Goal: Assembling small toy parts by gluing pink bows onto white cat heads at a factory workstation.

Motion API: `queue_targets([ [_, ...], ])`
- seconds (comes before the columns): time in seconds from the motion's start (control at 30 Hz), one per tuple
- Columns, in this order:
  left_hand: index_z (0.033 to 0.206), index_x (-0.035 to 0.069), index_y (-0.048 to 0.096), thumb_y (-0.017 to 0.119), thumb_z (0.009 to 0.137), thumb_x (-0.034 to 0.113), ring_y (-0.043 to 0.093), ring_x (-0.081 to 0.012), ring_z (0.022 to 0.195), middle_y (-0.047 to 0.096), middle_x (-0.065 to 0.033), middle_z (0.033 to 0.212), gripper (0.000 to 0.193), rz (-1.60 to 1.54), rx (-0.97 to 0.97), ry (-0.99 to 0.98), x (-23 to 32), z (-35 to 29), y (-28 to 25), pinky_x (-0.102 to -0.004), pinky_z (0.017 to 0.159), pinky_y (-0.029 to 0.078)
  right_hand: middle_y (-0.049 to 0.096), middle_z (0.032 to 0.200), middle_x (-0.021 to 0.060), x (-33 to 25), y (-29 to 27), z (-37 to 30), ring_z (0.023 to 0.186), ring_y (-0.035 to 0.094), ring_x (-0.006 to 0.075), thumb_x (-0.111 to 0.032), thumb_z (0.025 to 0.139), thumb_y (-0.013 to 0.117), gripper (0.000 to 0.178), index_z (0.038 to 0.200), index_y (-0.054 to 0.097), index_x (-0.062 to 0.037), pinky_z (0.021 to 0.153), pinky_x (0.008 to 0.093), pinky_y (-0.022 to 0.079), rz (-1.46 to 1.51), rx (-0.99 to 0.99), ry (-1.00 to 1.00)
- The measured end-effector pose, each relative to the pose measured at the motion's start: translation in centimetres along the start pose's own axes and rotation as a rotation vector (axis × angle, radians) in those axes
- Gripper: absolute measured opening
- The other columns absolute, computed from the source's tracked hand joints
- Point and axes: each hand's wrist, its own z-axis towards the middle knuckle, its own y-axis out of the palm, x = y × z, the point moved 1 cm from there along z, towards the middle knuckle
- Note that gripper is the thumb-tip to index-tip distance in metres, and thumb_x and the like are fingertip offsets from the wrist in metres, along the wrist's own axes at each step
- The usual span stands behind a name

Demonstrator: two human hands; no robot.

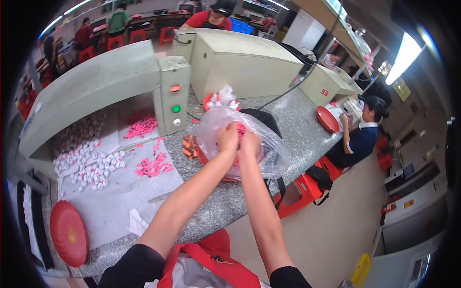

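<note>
A clear plastic bag (276,151) with small pink pieces (240,129) in it stands open on the speckled stone worktop. Both my hands reach into its mouth, side by side. My left hand (227,138) is curled in, with pink pieces against its fingers. Close beside it, my right hand (250,143) bends inward around the same pieces; its fingertips are hidden. Under the bag shows part of a red rim. An orange and black patterned cloth (190,146) lies left of the bag. Behind it, a red container (208,102) holds white bottles (225,96).
Left stands a beige machine (96,79) with lit buttons; white round pieces (93,173) and pink pieces (153,165) lie on its white sheet. A red plate (68,233) is at the near left. Red stools (300,194) and a seated person (360,134) are at right.
</note>
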Motion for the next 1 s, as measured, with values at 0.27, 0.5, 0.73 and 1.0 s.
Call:
queue_targets([
  [0.27,0.095,0.001,0.063,0.054,0.082,0.031,0.060,-0.0204,0.086,0.064,-0.0137,0.091,0.035,-0.228,-0.106,0.014,2.7,-5.8,-2.2,-0.0286,0.077,0.044,0.062,0.094,0.0089,-0.8,-2.2,-5.2,0.084,0.057,0.0136,-0.021,0.089,0.045,0.028,0.096,0.061,0.0013,0.075,0.0257,0.044,0.177,-0.098,0.059],
  [0.5,0.100,-0.002,0.061,0.053,0.086,0.022,0.056,-0.0115,0.087,0.063,-0.0086,0.096,0.028,-0.347,-0.137,0.042,7.9,-8.5,-6.8,-0.0232,0.078,0.043,0.060,0.093,0.0086,-4.8,-0.9,-10.1,0.082,0.057,0.0142,-0.023,0.092,0.042,0.030,0.099,0.057,0.0026,0.073,0.0256,0.047,0.221,-0.185,-0.052],
  [0.73,0.097,0.000,0.062,0.053,0.084,0.027,0.060,-0.0173,0.084,0.064,-0.0118,0.090,0.031,-0.359,0.078,0.188,12.1,-1.6,-17.2,-0.0269,0.074,0.045,0.061,0.090,0.0070,-4.8,11.4,-14.9,0.079,0.055,0.0110,-0.021,0.091,0.044,0.029,0.095,0.060,0.0023,0.071,0.0237,0.044,0.205,-0.367,-0.085],
  [1.0,0.104,0.004,0.057,0.046,0.085,0.032,0.059,-0.0264,0.088,0.061,-0.0130,0.098,0.036,0.188,0.486,0.101,10.2,16.1,-28.3,-0.0347,0.078,0.044,0.052,0.114,0.0124,2.5,31.3,-14.1,0.100,0.048,0.0190,-0.019,0.087,0.046,0.036,0.118,0.048,-0.0001,0.084,0.0285,0.040,0.248,-0.504,0.107],
])
